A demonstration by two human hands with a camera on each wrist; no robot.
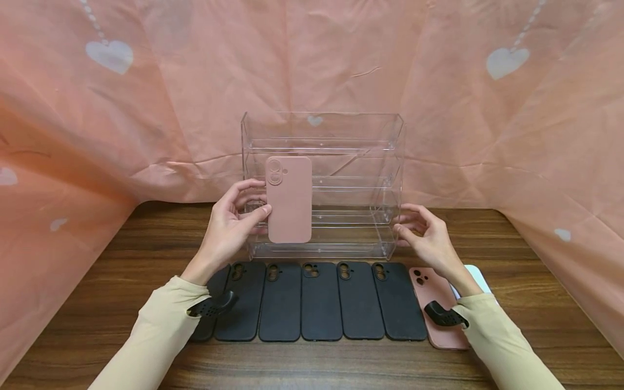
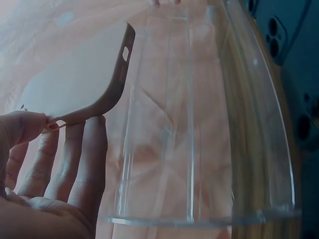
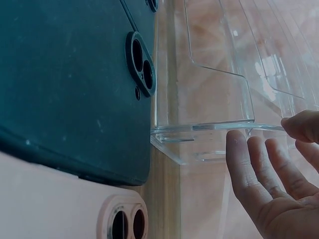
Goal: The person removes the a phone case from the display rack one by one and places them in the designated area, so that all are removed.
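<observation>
My left hand (image 1: 229, 222) pinches a pink phone case (image 1: 291, 203) by its side edge, thumb in front and fingers behind. The case is held upright, its back with the camera cutout area facing the head camera, in front of the left part of a clear tiered acrylic rack (image 1: 319, 252). In the left wrist view, the case's pale inside (image 2: 75, 74) and brown-looking rim show. My right hand (image 1: 431, 235) is at the rack's lower right side. The right wrist view shows its thumb and fingertips on either side of the clear side panel (image 3: 214, 127), holding it lightly.
Several black phone cases (image 1: 320, 303) lie in a row before the rack. To their right are another pink case (image 1: 443, 330) and a white one (image 1: 480, 279), partly under my right wrist. A pink heart-patterned cloth (image 1: 322, 59) hangs around the wooden table (image 1: 273, 365).
</observation>
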